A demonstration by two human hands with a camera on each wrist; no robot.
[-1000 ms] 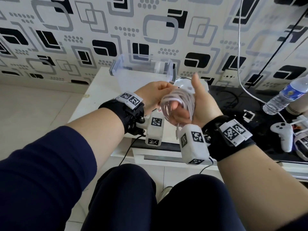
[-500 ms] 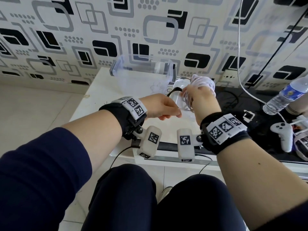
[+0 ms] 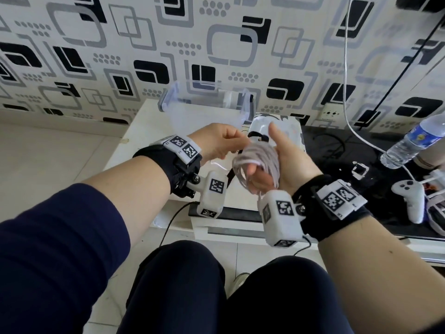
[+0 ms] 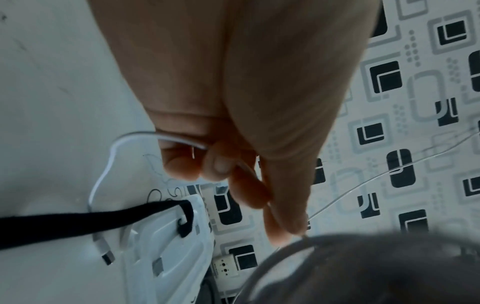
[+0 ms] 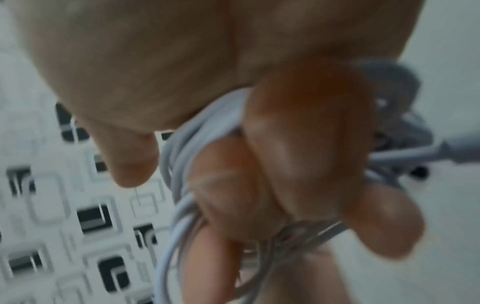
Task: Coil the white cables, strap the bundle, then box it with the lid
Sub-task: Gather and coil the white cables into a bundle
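i read this as the tail of the coiling step: my right hand (image 3: 272,169) is curled round the coil of thin white cables (image 3: 261,157), the loops wound over its fingers and the thumb standing up beside them, held in the air above the white desk (image 3: 134,141). my left hand (image 3: 216,141) sits just beside the coil, its fingers bent and pinching a loose white cable end (image 4: 124,139) that arcs down to a small metal plug near the desk (the wrist view shows this better than the head view). a black fabric strap (image 4: 91,214) runs past under the left hand and hooks onto the white plastic lid (image 4: 168,236) lying on the desk; it is not yet round the bundle. the clear plastic box (image 3: 204,104) stands open at the back of the desk, by the patterned wall. next, i judge, the last length must be laid onto the coil without letting the loops spring off the fingers, then the left hand must take up the strap and pass it round the middle while the right keeps its grip.
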